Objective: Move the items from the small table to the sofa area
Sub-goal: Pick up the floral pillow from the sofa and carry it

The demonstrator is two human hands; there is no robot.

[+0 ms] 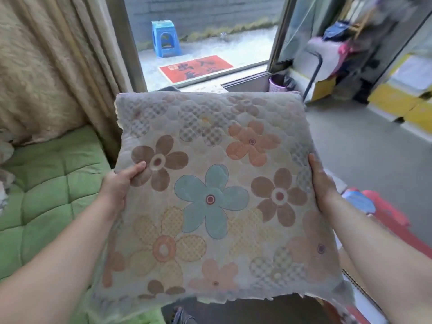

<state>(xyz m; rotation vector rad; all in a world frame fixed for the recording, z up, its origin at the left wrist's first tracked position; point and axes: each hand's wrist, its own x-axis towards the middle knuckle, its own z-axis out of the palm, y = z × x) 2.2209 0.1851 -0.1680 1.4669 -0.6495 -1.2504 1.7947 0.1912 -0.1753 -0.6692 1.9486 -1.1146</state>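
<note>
A large square cushion [210, 195] with a pale quilted cover and brown, blue, orange and yellow flowers fills the middle of the head view, held up in the air. My left hand [119, 185] grips its left edge, thumb on the front face. On the right edge, my right hand [321, 183] grips the cushion, its fingers hidden behind. The sofa [46, 195], with a green quilted seat pad, lies to the left and below the cushion.
A furry beige throw [35, 78] covers the sofa back. Ahead, an open glass door shows a blue stool [164, 38] and a red doormat [196, 69]. Yellow boxes [397, 101] and bags stand at the right; red and blue items [378, 206] lie low right.
</note>
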